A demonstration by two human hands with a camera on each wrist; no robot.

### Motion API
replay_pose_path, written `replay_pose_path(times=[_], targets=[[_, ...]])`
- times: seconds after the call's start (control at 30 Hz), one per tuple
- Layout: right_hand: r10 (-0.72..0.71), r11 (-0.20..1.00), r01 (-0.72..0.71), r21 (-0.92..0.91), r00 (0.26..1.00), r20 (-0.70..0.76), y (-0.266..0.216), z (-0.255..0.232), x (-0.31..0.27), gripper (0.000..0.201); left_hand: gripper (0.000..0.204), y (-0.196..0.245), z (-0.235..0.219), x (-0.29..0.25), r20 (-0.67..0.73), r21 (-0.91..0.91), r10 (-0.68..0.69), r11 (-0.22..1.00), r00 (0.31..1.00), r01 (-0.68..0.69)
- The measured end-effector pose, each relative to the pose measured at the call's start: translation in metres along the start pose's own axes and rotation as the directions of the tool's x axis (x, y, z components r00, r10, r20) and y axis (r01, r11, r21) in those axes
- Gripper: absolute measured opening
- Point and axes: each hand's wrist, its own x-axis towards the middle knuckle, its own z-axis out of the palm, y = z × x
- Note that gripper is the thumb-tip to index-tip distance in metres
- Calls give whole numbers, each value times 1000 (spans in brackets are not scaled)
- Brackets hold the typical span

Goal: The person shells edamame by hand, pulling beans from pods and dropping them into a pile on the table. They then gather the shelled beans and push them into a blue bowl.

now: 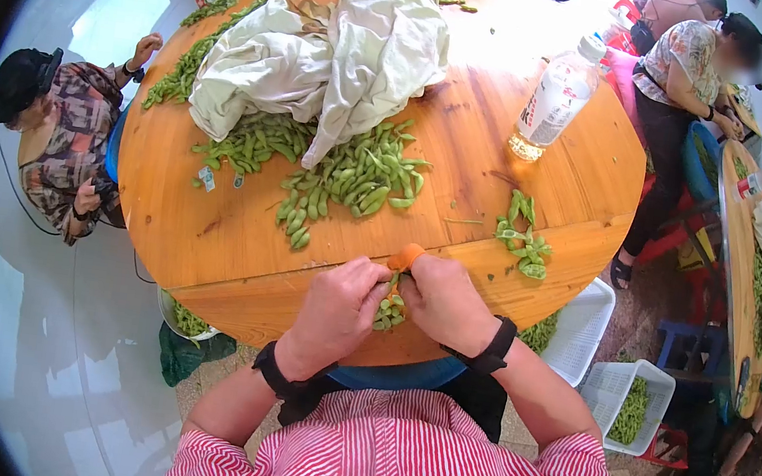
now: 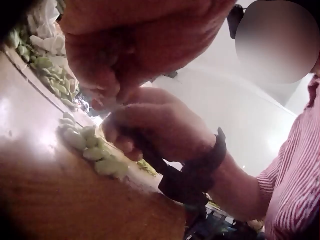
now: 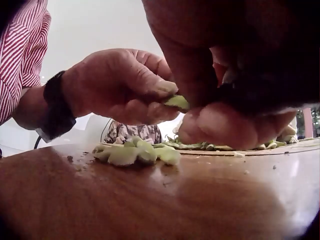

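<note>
Between thumb and finger, my left hand [image 1: 339, 300] pinches a green soybean pod [image 3: 177, 102] just above the table's near edge. My right hand [image 1: 450, 300] meets it there, its curled thumb and fingers at the pod's other end. An orange piece [image 1: 405, 257] sits at the right index finger; how it is fixed is hidden. Beneath the hands lies a small pile of pale green beans [image 3: 140, 151], partly covered by them in the head view. Ahead is a large heap of whole pods [image 1: 361, 173], and a smaller cluster of pods [image 1: 523, 238] lies to the right.
A crumpled pale cloth [image 1: 329, 48] covers part of the heap. On the round wooden table [image 1: 465, 182] a labelled bottle [image 1: 558, 98] stands at the right. White baskets [image 1: 628, 405] are on the floor at right. Another person [image 1: 68, 129] sits at left; others work at a table behind right.
</note>
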Motion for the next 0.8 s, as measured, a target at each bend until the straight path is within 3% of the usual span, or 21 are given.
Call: replay_pose_path(times=[0.07, 0.13, 0.17, 0.2, 0.23, 0.27, 0.33, 0.37, 0.43, 0.47, 0.5, 0.53, 0.57, 0.63, 0.77, 0.8], targets=[[19, 999, -20, 27, 1000, 17, 1, -1, 1, 11, 13, -6, 2, -2, -11, -29, 4, 1000, 1000, -4], [-21, 996, 14, 93, 997, 74, 4, -4, -1, 13, 11, -15, 1, -3, 45, -288, -95, 952, 994, 104], [-22, 996, 15, 93, 997, 76, 5, -6, -2, 13, 11, -16, -3, -3, 44, -288, -96, 952, 994, 105], [-53, 988, 45, 148, 997, 51, 6, -7, -3, 15, 11, -14, -8, -1, 223, -532, -309, 756, 924, 381], [-82, 977, 76, 202, 996, 24, 6, -7, -3, 17, 11, -13, -13, 0, 442, -663, -431, 434, 787, 610], [-85, 976, 78, 203, 996, 24, 7, -7, -2, 17, 11, -17, -13, 0, 439, -663, -433, 435, 787, 609], [-86, 944, 73, 323, 996, 26, 11, -6, 1, 19, 9, -24, -12, 0, 542, -768, -354, 158, 762, 621], [-86, 944, 73, 323, 996, 26, 9, -8, 2, 19, 9, -23, -11, -1, 542, -768, -355, 159, 762, 621], [74, 921, -124, 370, 986, 147, 5, -12, 5, 17, 12, -19, -8, -1, 467, -732, -404, 323, 787, 600], [75, 920, -125, 371, 986, 147, 6, -12, 5, 17, 12, -18, -5, -2, 467, -732, -404, 322, 786, 601], [77, 943, -120, 311, 986, 146, 8, -11, 5, 18, 12, -19, -2, -4, 269, -619, -336, 657, 903, 429], [78, 961, -113, 251, 986, 146, 9, -10, 5, 20, 12, -18, 0, -4, 96, -395, -187, 894, 978, 210], [76, 961, -112, 252, 986, 148, 7, -11, 5, 20, 12, -14, -2, -5, 96, -395, -188, 894, 977, 211], [60, 973, -90, 215, 988, 140, 0, -14, 6, 20, 14, -1, -10, -2, 79, -59, -73, 995, 994, 78], [54, 969, -82, 235, 991, 123, 4, -7, 5, 18, 17, -8, -4, -6, 41, -123, -122, 984, 992, 126], [70, 959, -98, 265, 991, 114, 3, -6, 6, 17, 17, -11, -1, -7, 51, -244, -195, 949, 979, 202]])
